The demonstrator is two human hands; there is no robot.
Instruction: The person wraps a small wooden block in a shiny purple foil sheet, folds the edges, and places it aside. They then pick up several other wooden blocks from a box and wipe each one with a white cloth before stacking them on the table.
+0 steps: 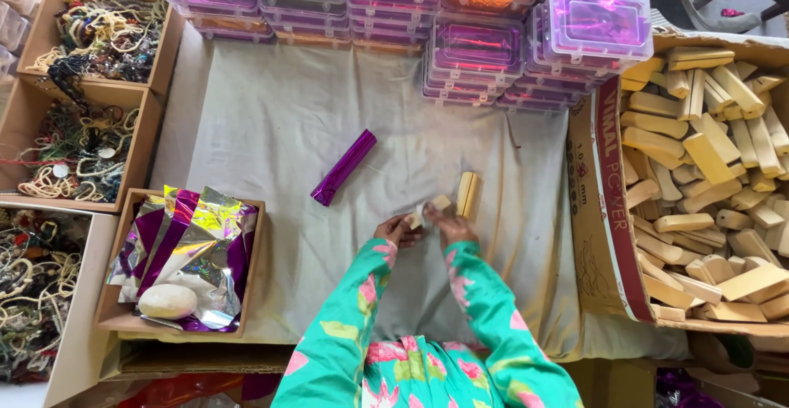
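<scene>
Head view: two hands (423,229), two wooden blocks (466,193)

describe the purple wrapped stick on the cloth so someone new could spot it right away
Start at the pale cloth spread across the middle, between the cardboard boxes on either side. Near its centre, above and left of the person's hands, lies the purple wrapped stick, set diagonally and alone. It is the only shiny purple bar there; the wooden block close by is bare and pale.

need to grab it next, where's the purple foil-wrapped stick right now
In the head view the purple wrapped stick lies slanted on the grey cloth, left of centre, above the left hand and left of the bare wooden sticks.
</scene>
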